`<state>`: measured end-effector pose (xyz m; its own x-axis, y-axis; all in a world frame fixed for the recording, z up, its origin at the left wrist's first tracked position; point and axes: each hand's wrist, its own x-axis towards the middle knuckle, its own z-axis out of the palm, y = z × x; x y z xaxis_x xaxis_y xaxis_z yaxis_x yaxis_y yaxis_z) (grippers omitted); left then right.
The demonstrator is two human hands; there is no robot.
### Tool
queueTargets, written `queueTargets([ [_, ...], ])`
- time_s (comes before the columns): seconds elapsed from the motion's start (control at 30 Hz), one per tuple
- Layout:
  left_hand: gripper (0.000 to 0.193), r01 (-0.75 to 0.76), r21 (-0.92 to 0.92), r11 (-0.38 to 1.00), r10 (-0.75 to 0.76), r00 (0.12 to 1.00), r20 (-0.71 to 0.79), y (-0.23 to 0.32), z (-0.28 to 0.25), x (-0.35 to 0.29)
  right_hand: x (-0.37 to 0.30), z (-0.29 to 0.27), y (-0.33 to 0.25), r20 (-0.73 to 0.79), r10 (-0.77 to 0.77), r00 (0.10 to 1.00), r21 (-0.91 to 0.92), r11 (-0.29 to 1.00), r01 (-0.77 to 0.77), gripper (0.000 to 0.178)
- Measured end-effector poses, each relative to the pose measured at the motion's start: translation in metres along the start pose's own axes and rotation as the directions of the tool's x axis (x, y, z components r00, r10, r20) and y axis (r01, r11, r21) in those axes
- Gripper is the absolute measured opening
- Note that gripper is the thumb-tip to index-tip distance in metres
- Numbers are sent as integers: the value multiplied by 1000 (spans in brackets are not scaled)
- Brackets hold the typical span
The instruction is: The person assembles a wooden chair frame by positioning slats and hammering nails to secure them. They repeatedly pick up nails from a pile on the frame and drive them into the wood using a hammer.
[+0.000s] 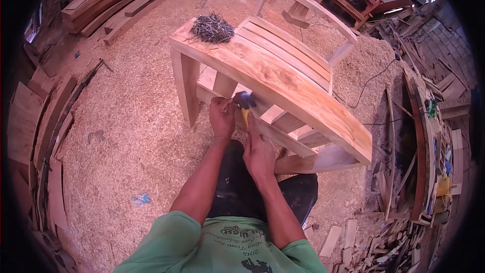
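Before me stands a light wooden slatted bench (283,65), with a broad plank along its near top and a lower rail (283,139) beneath. My right hand (260,154) is wrapped round the yellow handle of a hammer (246,101), whose dark, slightly blurred head is beside the lower rail. My left hand (222,119) is pinched at that same rail, just left of the hammer head; whatever lies between its fingers is too small to make out. A heap of nails (212,28) rests on the far left end of the broad plank.
Sawdust and shavings cover the floor (126,136). Curved timbers (116,2) are stacked at the far left, with more boards (48,121) along the left side. Wood offcuts (384,245) litter the lower right. A black cable (371,83) runs behind the bench's right side.
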<state>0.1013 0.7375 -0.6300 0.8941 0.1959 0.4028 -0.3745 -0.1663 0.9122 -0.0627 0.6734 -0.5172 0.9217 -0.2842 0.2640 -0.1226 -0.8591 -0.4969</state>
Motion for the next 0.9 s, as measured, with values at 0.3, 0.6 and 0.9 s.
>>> queueTargets([
  [0.3, 21, 158, -130, 979, -163, 986, -28, 35, -64, 2, 0, -4, -13, 23, 38, 999, 4, 999, -38, 67],
  [0.6, 42, -458, 336, 823, 479, 877, 21, 216, -155, 170, 9, -9, -17, 155, 182, 971, -5, 983, -183, 65],
  [0.9, 29, -55, -151, 987, 118, 886, 448, 191, -166, 219, 9, -3, -6, 38, 7, 999, -37, 999, -5, 69],
])
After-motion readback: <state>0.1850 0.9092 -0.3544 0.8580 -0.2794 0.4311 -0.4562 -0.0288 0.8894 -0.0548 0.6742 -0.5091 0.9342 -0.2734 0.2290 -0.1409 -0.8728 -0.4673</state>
